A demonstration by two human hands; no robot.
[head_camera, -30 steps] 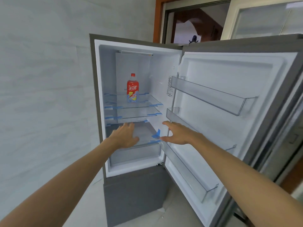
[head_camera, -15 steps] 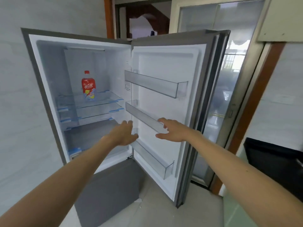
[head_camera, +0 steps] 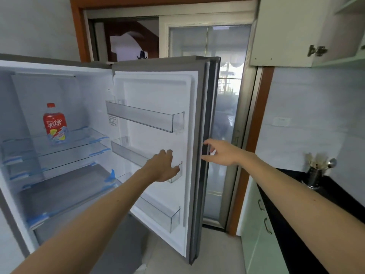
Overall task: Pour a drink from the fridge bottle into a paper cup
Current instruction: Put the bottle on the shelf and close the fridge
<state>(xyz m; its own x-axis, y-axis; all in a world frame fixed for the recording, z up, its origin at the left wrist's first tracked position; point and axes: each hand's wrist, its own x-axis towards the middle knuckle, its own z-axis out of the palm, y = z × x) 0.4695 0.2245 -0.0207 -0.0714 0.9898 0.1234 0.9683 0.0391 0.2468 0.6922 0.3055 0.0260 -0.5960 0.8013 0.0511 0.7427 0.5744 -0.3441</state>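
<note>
A red-labelled drink bottle (head_camera: 55,126) with a red cap stands upright on the top glass shelf (head_camera: 79,138) inside the open fridge, at the left. The fridge door (head_camera: 158,89) is swung wide open to the right. My left hand (head_camera: 163,167) reaches forward with relaxed fingers in front of the middle door bin (head_camera: 128,150), holding nothing. My right hand (head_camera: 221,152) is spread open at the door's outer edge (head_camera: 207,115), fingertips by the dark seal. No paper cup is in view.
A black countertop (head_camera: 296,224) with pale green cabinets (head_camera: 260,234) runs along the right, carrying a metal utensil holder (head_camera: 316,175). A glass sliding door (head_camera: 223,95) stands behind the fridge door. A wall cabinet (head_camera: 286,30) hangs at top right.
My view has swung to the right, so the fridge interior shifted left. Both hands moved right: the left one across to the door bins, the right one to the door's outer edge.
</note>
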